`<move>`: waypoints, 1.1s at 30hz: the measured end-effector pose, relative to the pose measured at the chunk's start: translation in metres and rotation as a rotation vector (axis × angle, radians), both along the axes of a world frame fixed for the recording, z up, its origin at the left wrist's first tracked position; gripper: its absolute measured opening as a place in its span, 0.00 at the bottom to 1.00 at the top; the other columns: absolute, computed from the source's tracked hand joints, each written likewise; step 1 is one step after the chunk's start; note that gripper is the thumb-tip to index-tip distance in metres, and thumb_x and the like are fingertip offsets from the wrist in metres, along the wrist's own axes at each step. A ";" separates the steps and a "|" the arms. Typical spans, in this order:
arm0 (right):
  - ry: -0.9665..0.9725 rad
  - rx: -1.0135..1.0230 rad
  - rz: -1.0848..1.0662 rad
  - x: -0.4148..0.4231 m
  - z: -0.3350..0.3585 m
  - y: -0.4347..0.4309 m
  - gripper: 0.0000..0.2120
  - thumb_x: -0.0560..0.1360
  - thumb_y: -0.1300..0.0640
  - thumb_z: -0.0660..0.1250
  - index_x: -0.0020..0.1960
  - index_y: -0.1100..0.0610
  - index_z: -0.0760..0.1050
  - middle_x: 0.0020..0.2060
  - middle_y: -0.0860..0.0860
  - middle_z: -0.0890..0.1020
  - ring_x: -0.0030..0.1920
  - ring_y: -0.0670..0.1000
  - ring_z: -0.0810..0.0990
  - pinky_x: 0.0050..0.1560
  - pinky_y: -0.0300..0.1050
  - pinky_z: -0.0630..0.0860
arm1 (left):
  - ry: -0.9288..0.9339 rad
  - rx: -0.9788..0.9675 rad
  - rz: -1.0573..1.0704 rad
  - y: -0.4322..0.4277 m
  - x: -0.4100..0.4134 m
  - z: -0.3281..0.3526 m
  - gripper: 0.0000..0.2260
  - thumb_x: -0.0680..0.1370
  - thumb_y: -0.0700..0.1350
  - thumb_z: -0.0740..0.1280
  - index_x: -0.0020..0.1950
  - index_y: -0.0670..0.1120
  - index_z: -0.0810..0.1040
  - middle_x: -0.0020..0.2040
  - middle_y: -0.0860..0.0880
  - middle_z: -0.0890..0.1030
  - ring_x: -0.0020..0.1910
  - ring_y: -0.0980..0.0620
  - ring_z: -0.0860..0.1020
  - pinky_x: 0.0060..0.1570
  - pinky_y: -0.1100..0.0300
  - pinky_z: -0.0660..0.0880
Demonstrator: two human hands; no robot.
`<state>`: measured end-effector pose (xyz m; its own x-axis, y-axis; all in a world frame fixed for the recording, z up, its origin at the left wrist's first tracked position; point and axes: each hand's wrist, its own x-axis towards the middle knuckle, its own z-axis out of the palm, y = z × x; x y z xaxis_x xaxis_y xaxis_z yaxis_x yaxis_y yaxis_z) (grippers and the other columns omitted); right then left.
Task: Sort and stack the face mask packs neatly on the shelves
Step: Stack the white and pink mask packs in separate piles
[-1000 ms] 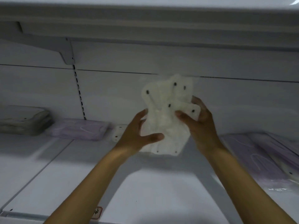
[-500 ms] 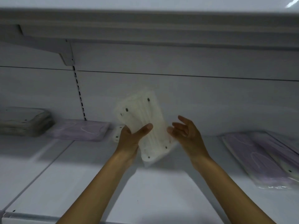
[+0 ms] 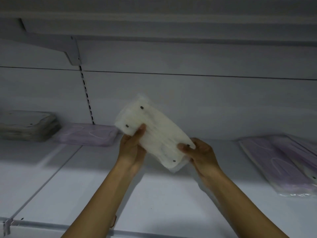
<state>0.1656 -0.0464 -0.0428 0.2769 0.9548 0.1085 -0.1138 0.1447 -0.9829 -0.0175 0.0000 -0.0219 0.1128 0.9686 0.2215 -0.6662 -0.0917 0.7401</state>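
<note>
Now both hands are on the white mask pack (image 3: 155,134), where half a second ago only the left one held it. The left hand (image 3: 131,148) grips the pack's upper-left end, thumb curled over the front face and fingers hidden behind. The right hand (image 3: 202,156), which hung open just beside the pack a moment before, has closed in and pinches the lower-right end, thumb on top near a dark dot and fingers beneath. The pack has also turned: earlier it stood steeper, and now it lies tilted on a slant from upper left to lower right, held in the air above the white shelf (image 3: 163,203) and touching nothing else.

On the shelf, well apart from the hands, a purple mask pack (image 3: 87,134) lies flat at the back left, with a grey stack of packs (image 3: 27,126) beside it further left. At the right, more purple packs (image 3: 281,162) lie overlapping one another. These are blurred, but sit where they were before.
</note>
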 end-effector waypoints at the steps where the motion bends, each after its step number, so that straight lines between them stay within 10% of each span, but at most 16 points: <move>1: -0.099 0.049 -0.047 0.003 0.006 0.002 0.08 0.64 0.63 0.78 0.40 0.57 0.81 0.36 0.48 0.84 0.39 0.46 0.81 0.44 0.41 0.77 | 0.034 0.006 0.056 0.004 -0.010 -0.003 0.15 0.71 0.40 0.67 0.58 0.46 0.78 0.53 0.50 0.84 0.52 0.51 0.83 0.50 0.55 0.81; 6: -0.639 0.114 -0.025 0.021 0.009 0.002 0.13 0.68 0.63 0.77 0.38 0.46 0.79 0.32 0.33 0.81 0.37 0.31 0.77 0.39 0.25 0.68 | 0.540 0.099 0.283 0.011 -0.069 -0.030 0.16 0.74 0.28 0.67 0.49 0.49 0.79 0.38 0.60 0.84 0.39 0.63 0.81 0.39 0.72 0.75; 11: -0.501 -0.137 0.087 0.012 -0.021 -0.003 0.30 0.68 0.60 0.77 0.63 0.45 0.67 0.48 0.48 0.81 0.48 0.42 0.79 0.41 0.25 0.72 | 0.903 0.136 0.053 0.004 -0.075 -0.063 0.10 0.69 0.48 0.75 0.46 0.47 0.79 0.28 0.62 0.70 0.30 0.62 0.66 0.37 0.60 0.71; 13: -0.452 -0.192 0.065 0.011 -0.021 -0.004 0.32 0.69 0.61 0.76 0.65 0.46 0.64 0.49 0.47 0.79 0.48 0.41 0.77 0.37 0.24 0.72 | 0.970 0.165 0.086 0.010 -0.075 -0.063 0.17 0.74 0.45 0.74 0.50 0.33 0.73 0.49 0.49 0.74 0.54 0.51 0.73 0.50 0.49 0.74; 16: -0.401 -0.199 -0.017 0.012 -0.016 -0.003 0.18 0.70 0.65 0.74 0.57 0.55 0.74 0.44 0.48 0.78 0.40 0.43 0.76 0.32 0.25 0.71 | 0.890 0.143 0.034 0.011 -0.075 -0.061 0.17 0.75 0.47 0.72 0.59 0.39 0.76 0.52 0.50 0.83 0.56 0.55 0.79 0.64 0.50 0.72; 21: -0.185 -0.189 -0.133 0.008 0.002 0.023 0.08 0.72 0.65 0.72 0.51 0.65 0.78 0.39 0.58 0.81 0.39 0.54 0.77 0.43 0.48 0.76 | 0.968 0.173 0.274 0.035 -0.071 -0.038 0.18 0.76 0.41 0.70 0.65 0.45 0.70 0.55 0.49 0.76 0.51 0.53 0.76 0.44 0.72 0.72; 24: -0.181 -0.192 -0.186 0.000 0.017 0.067 0.12 0.73 0.66 0.71 0.55 0.63 0.76 0.42 0.60 0.80 0.41 0.56 0.78 0.49 0.57 0.79 | 0.981 0.197 0.387 0.065 -0.069 -0.023 0.30 0.76 0.43 0.71 0.74 0.47 0.61 0.62 0.46 0.71 0.54 0.52 0.74 0.56 0.56 0.73; 28: -0.317 -0.294 -0.256 -0.009 0.011 0.123 0.13 0.71 0.67 0.72 0.55 0.63 0.78 0.45 0.61 0.81 0.45 0.58 0.81 0.54 0.60 0.79 | 1.459 0.554 0.573 0.088 -0.065 -0.037 0.37 0.75 0.62 0.67 0.78 0.49 0.57 0.77 0.45 0.59 0.74 0.45 0.61 0.69 0.46 0.62; 33: -0.412 -0.340 -0.414 -0.008 -0.012 0.132 0.23 0.73 0.54 0.72 0.65 0.62 0.73 0.61 0.59 0.78 0.60 0.59 0.77 0.61 0.50 0.74 | 1.856 0.982 0.372 0.109 -0.053 -0.070 0.28 0.80 0.63 0.48 0.67 0.48 0.76 0.68 0.44 0.75 0.64 0.42 0.77 0.64 0.45 0.68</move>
